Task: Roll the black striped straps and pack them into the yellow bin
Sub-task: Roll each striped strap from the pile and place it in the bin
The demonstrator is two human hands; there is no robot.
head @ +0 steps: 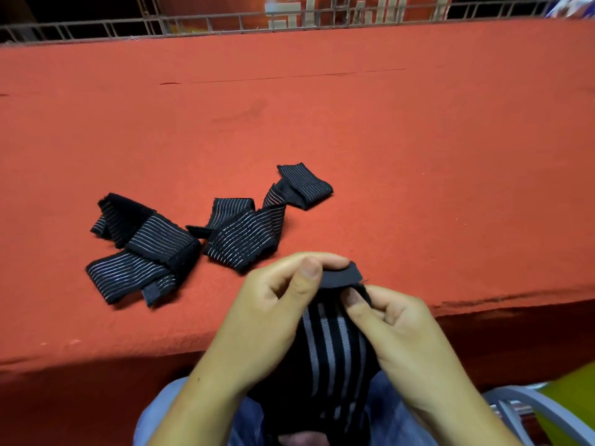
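- Pinching the plain black end of one strap [331,346], the left hand [273,304] and right hand [399,326] each clamp it between thumb and curled fingers, probably to start a tight first turn.
- Its striped length hangs toward the lap, free to feed the roll.
- Other straps [161,243] lie loose on the red tabletop [418,140], just beyond the hands.
- The yellow bin [570,400] shows at lower right, near the right arm.

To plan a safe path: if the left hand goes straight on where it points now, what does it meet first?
The left hand, pinching the held strap, would probably meet bare red table, right of the loose straps; depth unclear.
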